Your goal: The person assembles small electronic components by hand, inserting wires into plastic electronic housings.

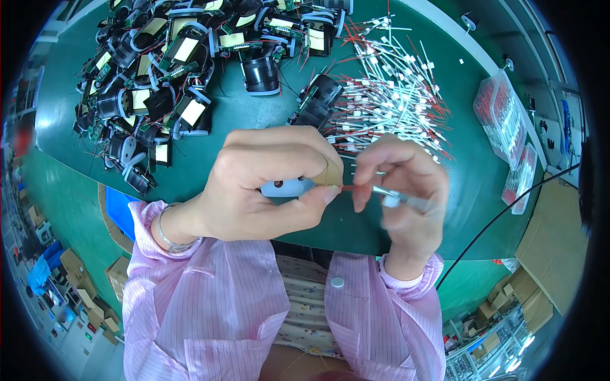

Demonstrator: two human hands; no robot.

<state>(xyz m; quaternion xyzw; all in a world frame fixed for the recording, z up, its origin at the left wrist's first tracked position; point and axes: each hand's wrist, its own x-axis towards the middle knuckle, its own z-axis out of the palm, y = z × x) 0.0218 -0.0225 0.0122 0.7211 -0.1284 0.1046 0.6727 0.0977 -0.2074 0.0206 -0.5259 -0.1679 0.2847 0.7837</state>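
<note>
My left hand (273,181) is closed around a part whose light grey, holed face (287,188) shows between palm and fingers; the rest of it is hidden. A tan band (330,173) covers its index fingertip. Thumb and index finger pinch close to a thin red wire (347,188), which runs across to my right hand (410,190). That hand is curled around a wire lead with a white connector (390,200), blurred by motion. Just beyond the hands lies a black cylindrical unit with a green circuit board (318,101).
Many black cylindrical units (184,51) with grey rings and yellowish pads are heaped at the far left of the green table (70,140). A pile of red and white wire leads (394,95) spreads at the far right. Clear bags of leads (502,117) lie along the right edge.
</note>
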